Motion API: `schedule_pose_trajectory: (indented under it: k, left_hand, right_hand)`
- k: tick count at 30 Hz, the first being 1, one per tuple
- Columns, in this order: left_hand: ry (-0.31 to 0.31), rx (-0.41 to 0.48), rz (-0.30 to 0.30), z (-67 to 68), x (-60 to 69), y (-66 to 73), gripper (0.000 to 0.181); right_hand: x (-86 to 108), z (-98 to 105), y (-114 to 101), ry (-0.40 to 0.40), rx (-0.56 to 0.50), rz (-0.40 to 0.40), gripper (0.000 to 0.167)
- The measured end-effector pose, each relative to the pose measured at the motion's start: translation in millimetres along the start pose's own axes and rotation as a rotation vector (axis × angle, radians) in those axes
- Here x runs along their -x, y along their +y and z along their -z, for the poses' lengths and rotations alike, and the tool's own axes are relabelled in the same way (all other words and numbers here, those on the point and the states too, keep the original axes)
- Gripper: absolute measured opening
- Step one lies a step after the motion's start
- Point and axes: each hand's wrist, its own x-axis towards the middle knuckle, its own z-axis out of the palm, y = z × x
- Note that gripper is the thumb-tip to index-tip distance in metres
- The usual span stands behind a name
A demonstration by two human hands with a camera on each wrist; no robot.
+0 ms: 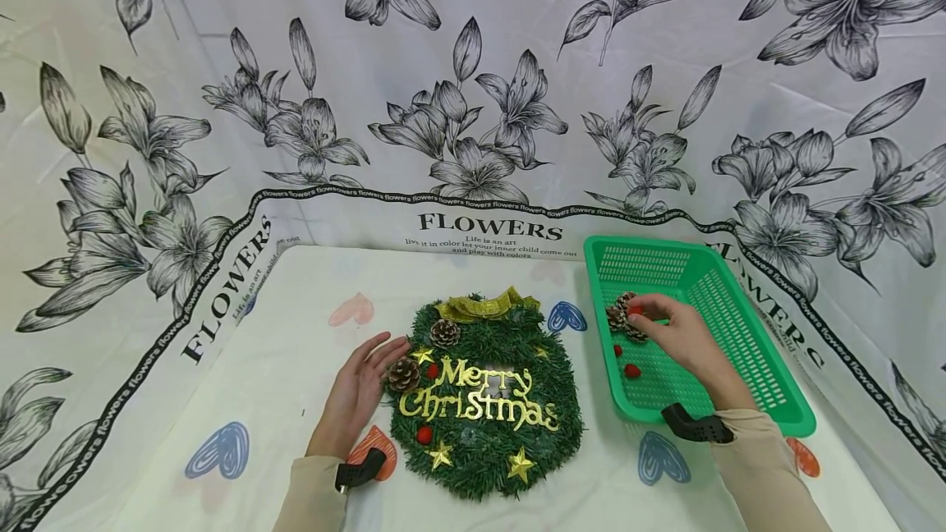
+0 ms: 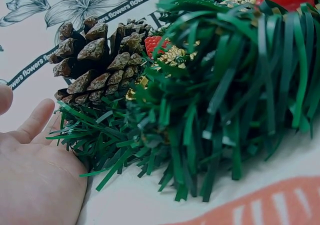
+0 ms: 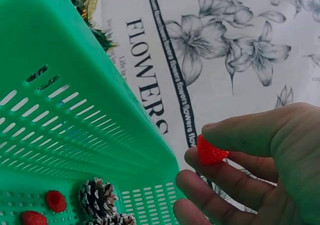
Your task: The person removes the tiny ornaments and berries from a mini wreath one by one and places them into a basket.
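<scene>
A green Christmas wreath (image 1: pixel 480 343) lies on the table, bearing gold "Merry Christmas" lettering (image 1: pixel 480 410), gold stars, a gold bow, red berries and two pine cones. At its left edge my left hand (image 1: pixel 353 392) lies with fingers extended, beside the outer pine cone (image 2: pixel 95 65); some fingertips are hidden behind the foliage. Over the left part of a green basket (image 1: pixel 746 424), my right hand (image 1: pixel 687 339) pinches a red raspberry-like berry (image 3: pixel 211 151) between thumb and fingers. Below that hand, pine cones (image 3: pixel 97 197) and red berries (image 3: pixel 56 201) lie in the basket.
The basket stands to the right of the wreath, with high slotted walls. A white cloth with printed hearts (image 1: pixel 218 450) covers the table. Behind it hangs a flower-printed curtain (image 1: pixel 473 146).
</scene>
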Motion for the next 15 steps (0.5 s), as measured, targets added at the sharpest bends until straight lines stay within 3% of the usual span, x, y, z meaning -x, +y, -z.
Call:
schedule_pose_trajectory:
  k: [15]
  left_hand:
    - [0.000,0.000,0.000,0.8,0.1,-0.6,0.063]
  right_hand:
    - [1.6,-0.5,1.3,-0.013,0.016,-0.017,0.033]
